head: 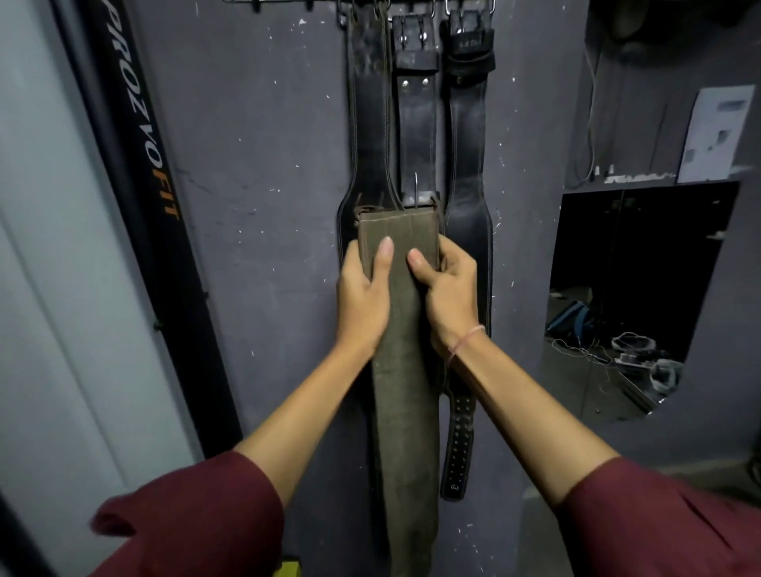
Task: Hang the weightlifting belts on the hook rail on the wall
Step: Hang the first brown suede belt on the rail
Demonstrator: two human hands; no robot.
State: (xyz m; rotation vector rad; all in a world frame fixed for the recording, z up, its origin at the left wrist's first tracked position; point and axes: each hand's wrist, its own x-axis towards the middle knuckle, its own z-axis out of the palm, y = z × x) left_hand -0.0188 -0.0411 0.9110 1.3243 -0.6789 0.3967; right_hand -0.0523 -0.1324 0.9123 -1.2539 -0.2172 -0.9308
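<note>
I hold an olive-brown suede weightlifting belt [405, 391] upright in front of the wall, its buckle end near the top. My left hand [362, 292] grips its left edge and my right hand [447, 288] grips its right edge, thumbs on the front. Behind it hang three black leather belts: the left belt [368, 103], the middle belt [416, 123] and the right belt [467, 136]. They hang from the hook rail [288, 3] at the top edge of the view, where a few bare hooks show to the left. A perforated belt tail [457, 449] hangs below my right wrist.
A dark grey wall [263, 164] fills the middle. A black bar with PROZVOFIT lettering [144, 144] leans at the left beside a pale door [49, 288]. At the right a mirror [626, 296] reflects cables and clutter, with a paper sheet [712, 131] above it.
</note>
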